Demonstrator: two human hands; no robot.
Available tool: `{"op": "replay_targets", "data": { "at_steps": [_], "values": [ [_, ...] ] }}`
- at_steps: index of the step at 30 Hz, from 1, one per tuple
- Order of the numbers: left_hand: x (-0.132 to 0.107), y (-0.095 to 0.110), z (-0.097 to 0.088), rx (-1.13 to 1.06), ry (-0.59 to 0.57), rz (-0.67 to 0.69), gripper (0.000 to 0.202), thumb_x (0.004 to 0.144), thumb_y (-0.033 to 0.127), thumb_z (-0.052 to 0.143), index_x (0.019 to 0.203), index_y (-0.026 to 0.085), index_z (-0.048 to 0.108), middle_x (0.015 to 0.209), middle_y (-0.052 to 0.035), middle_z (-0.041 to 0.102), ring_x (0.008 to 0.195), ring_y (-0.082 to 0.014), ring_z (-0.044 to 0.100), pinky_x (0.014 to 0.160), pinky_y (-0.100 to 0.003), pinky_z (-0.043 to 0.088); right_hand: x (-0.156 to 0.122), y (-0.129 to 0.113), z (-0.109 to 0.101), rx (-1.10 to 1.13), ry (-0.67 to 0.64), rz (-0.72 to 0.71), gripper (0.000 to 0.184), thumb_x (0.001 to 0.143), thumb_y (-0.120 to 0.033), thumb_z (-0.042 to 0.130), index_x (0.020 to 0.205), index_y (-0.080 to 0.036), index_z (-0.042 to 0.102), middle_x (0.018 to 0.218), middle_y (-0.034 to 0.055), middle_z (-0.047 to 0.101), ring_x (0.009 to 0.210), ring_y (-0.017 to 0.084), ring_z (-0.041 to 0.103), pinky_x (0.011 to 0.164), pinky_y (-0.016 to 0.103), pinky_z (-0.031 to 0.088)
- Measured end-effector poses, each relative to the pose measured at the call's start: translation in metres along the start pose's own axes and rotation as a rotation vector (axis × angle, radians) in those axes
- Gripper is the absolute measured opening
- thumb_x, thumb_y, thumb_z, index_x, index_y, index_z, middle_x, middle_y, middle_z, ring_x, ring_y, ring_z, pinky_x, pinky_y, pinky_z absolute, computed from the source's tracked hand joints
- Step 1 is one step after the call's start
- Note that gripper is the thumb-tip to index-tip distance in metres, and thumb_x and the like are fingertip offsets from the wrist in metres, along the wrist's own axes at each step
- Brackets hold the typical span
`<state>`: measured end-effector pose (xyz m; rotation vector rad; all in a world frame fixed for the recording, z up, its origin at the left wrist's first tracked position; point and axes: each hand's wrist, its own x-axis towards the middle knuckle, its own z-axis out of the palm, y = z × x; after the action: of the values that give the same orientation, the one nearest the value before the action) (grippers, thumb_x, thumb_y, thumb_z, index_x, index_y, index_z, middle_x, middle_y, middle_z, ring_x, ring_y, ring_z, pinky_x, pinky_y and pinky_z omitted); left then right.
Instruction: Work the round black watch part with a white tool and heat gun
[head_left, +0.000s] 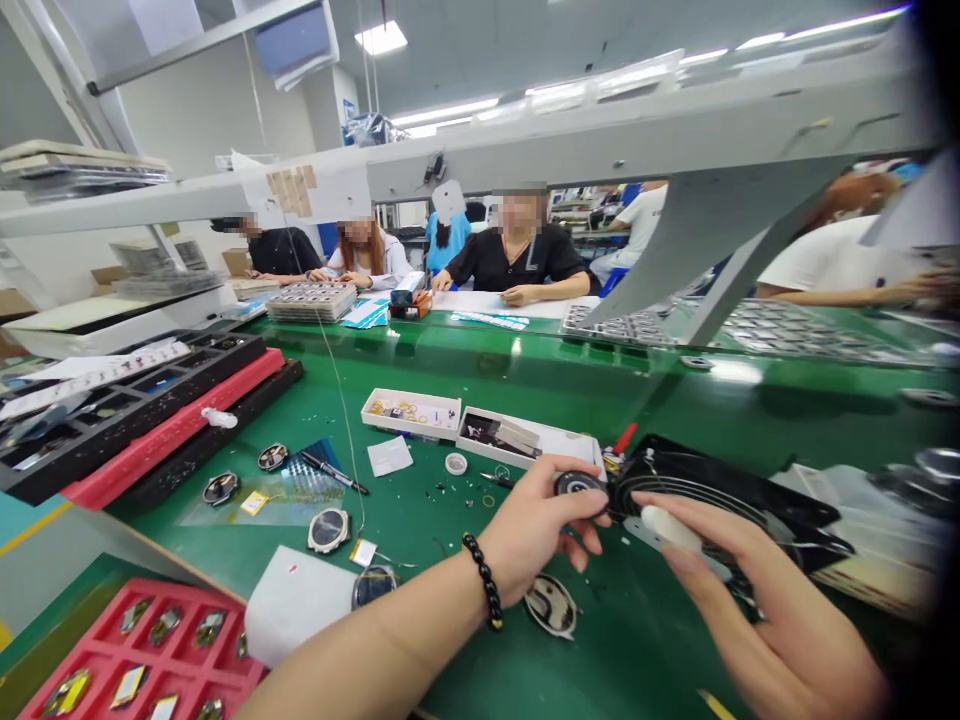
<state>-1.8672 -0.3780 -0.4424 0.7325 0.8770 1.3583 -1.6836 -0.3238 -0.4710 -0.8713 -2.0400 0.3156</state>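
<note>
My left hand, with a black bead bracelet at the wrist, grips a round dark watch part between thumb and fingers. Just to its right, my right hand pinches a small white rounded piece whose kind I cannot make out. The two held things are close together but apart. On the green mat below my left hand lies an open round watch case. Behind my right hand is a black holder with a coiled ring pattern, partly covered by my fingers.
Two white parts boxes stand ahead. Left of my forearm lie a silver watch case, a black marker and a white block. A red tray holds several watch modules. Several people sit across the bench.
</note>
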Motion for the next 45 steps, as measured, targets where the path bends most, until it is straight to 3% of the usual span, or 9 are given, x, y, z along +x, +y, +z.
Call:
{"op": "replay_targets", "data": {
  "at_steps": [6,10,15,18,25,30,33,40,45],
  "values": [
    [-0.001,0.001,0.003,0.082,0.043,-0.008,0.058,0.066,0.031,0.079,0.117,0.016,0.054,0.075,0.0033,0.056,0.058,-0.0079,0.053,0.048,-0.018,0.040,0.006,-0.013,-0.009,0.145,-0.116,0.160,0.030,0.094,-0.050,0.052,0.117,-0.033,0.061,0.124,0.0016,0.063,0.114,0.024,0.060,0.099,0.038,0.051],
    [0.000,-0.008,0.003,0.307,0.101,0.043,0.047,0.073,0.028,0.074,0.111,0.017,0.051,0.070,0.0054,0.051,0.056,-0.0092,0.049,0.049,-0.020,0.039,0.008,-0.018,-0.007,0.359,-0.205,0.315,0.039,0.094,-0.055,0.052,0.122,-0.029,0.059,0.128,0.0049,0.061,0.117,0.025,0.058,0.104,0.039,0.047],
    [0.000,-0.015,0.003,0.631,0.230,0.191,0.035,0.083,0.028,0.067,0.110,0.020,0.047,0.091,-0.0008,0.059,0.071,-0.0135,0.057,0.062,-0.026,0.045,0.013,-0.014,-0.003,0.680,-0.258,0.433,0.042,0.095,-0.055,0.053,0.126,-0.027,0.056,0.130,0.0053,0.060,0.119,0.023,0.057,0.107,0.038,0.045],
    [-0.001,-0.014,0.005,0.725,0.199,0.283,0.031,0.084,0.027,0.067,0.109,0.021,0.049,0.102,-0.0040,0.063,0.089,-0.0181,0.059,0.076,-0.029,0.048,0.015,-0.012,-0.004,0.787,-0.251,0.448,0.041,0.095,-0.054,0.054,0.125,-0.026,0.056,0.129,0.0055,0.060,0.120,0.022,0.057,0.106,0.038,0.045],
    [-0.002,-0.014,0.011,1.056,0.189,0.439,0.040,0.086,0.029,0.067,0.125,0.029,0.059,0.119,-0.0055,0.056,0.090,-0.0198,0.058,0.061,-0.027,0.048,0.016,-0.013,-0.015,0.750,-0.215,0.399,0.033,0.096,-0.046,0.055,0.121,-0.025,0.059,0.125,0.0035,0.060,0.112,0.021,0.059,0.099,0.035,0.047],
    [-0.004,-0.018,0.009,1.190,0.232,0.629,0.047,0.089,0.030,0.064,0.135,0.034,0.054,0.126,-0.0055,0.058,0.108,-0.0255,0.058,0.092,-0.039,0.048,0.019,-0.014,-0.024,0.699,-0.157,0.338,0.029,0.097,-0.039,0.054,0.122,-0.027,0.062,0.119,0.0023,0.060,0.112,0.019,0.056,0.098,0.033,0.046],
    [-0.006,-0.021,0.011,1.180,0.221,0.669,0.047,0.089,0.030,0.065,0.135,0.034,0.054,0.133,-0.0052,0.058,0.124,-0.0281,0.052,0.105,-0.043,0.041,0.019,-0.012,-0.026,0.729,-0.140,0.329,0.029,0.098,-0.037,0.053,0.125,-0.029,0.061,0.122,0.0016,0.060,0.112,0.019,0.057,0.098,0.033,0.046],
    [-0.009,-0.020,0.021,1.041,0.162,0.554,0.041,0.087,0.030,0.068,0.127,0.031,0.058,0.137,-0.0050,0.058,0.129,-0.0276,0.050,0.109,-0.043,0.039,0.020,-0.006,-0.023,0.861,-0.155,0.383,0.030,0.096,-0.041,0.055,0.121,-0.026,0.060,0.122,0.0023,0.063,0.115,0.020,0.059,0.102,0.038,0.047],
    [-0.006,-0.012,0.018,0.411,-0.029,0.321,0.036,0.081,0.034,0.075,0.116,0.027,0.067,0.148,-0.0059,0.050,0.143,-0.0296,0.034,0.120,-0.047,0.026,0.020,-0.005,-0.019,0.918,-0.141,0.371,0.030,0.096,-0.043,0.055,0.119,-0.024,0.059,0.121,0.0037,0.062,0.114,0.020,0.058,0.103,0.038,0.047]
  ]
}}
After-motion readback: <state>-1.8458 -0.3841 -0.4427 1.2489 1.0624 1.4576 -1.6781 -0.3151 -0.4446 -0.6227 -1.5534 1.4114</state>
